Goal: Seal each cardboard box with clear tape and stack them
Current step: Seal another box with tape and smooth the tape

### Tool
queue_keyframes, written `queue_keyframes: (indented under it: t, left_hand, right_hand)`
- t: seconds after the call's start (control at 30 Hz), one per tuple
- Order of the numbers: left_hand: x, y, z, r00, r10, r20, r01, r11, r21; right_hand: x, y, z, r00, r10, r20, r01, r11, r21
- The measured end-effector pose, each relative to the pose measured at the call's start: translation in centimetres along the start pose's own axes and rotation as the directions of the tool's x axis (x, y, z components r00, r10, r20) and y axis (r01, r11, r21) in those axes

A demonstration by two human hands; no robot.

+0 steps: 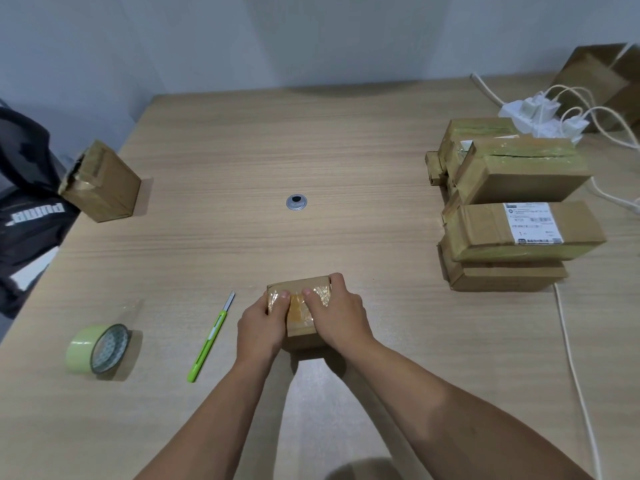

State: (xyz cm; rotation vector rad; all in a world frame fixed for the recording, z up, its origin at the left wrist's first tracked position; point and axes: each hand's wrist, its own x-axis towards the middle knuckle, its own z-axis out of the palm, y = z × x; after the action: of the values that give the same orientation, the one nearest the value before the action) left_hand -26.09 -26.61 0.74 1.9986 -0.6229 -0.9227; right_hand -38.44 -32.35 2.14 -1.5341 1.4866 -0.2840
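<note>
On the table (346,174), left hand (261,323) and right hand (341,315) grip a taped box (298,311), fingers (337,282) curled.

i get even, fairly bright light from overhead; soft shadows lie on the table (311,150) just nearer me than the small box (298,310) and right of the tape roll (98,348); the film on that box shows a mild sheen; the wide lens bows the table's edges; the far right corner smears.
</note>
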Motion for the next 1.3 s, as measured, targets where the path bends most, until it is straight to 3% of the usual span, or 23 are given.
queue_keyframes:
  t: [0.37,0.6,0.9,1.17,1.3]
  left_hand:
    - [0.4,-0.4,-0.4,0.998,-0.043,0.039,0.045,0.997,-0.061]
    - [1.1,-0.9,-0.6,0.990,-0.121,0.071,0.132,0.972,-0.192]
    - [0.4,-1.2,-1.9,0.947,-0.078,0.311,0.161,0.955,-0.250]
    - [0.0,-0.8,-2.4,0.894,-0.080,0.441,0.222,0.934,-0.281]
    - [0.3,-0.5,-2.3,0.896,-0.065,0.439,0.205,0.939,-0.278]
  right_hand:
    - [-0.1,0.6,-0.3,0.999,-0.048,-0.006,0.049,0.993,0.104]
    - [0.0,1.1,-0.4,0.999,-0.045,-0.027,0.049,0.982,0.180]
    - [-0.8,2.4,-1.2,0.996,-0.094,-0.003,0.093,0.974,0.206]
    - [-1.4,3.8,-2.3,0.988,-0.128,0.091,0.100,0.960,0.262]
    - [-1.5,4.2,-2.9,0.969,-0.137,0.204,0.039,0.906,0.422]
